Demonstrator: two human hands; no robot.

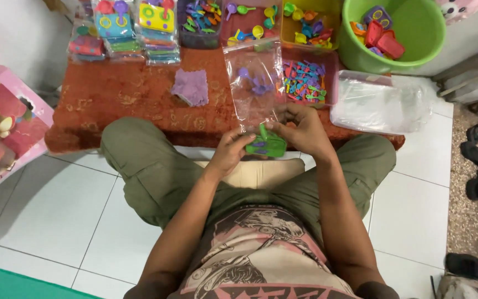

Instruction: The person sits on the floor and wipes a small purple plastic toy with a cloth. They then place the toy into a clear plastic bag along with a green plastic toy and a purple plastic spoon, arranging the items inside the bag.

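Both the left hand [229,150] and right hand [301,130] grip a green toy [265,145] at the mouth of the clear bag [253,83], whose far end rests flat on the orange surface [117,91]

I'm seeing a green toy piece [265,145] showing purple marks, a purple cloth [191,87] lying on a rust-orange patterned mat [111,94], a lime-green tub [416,33], and olive-green trousers [150,166].
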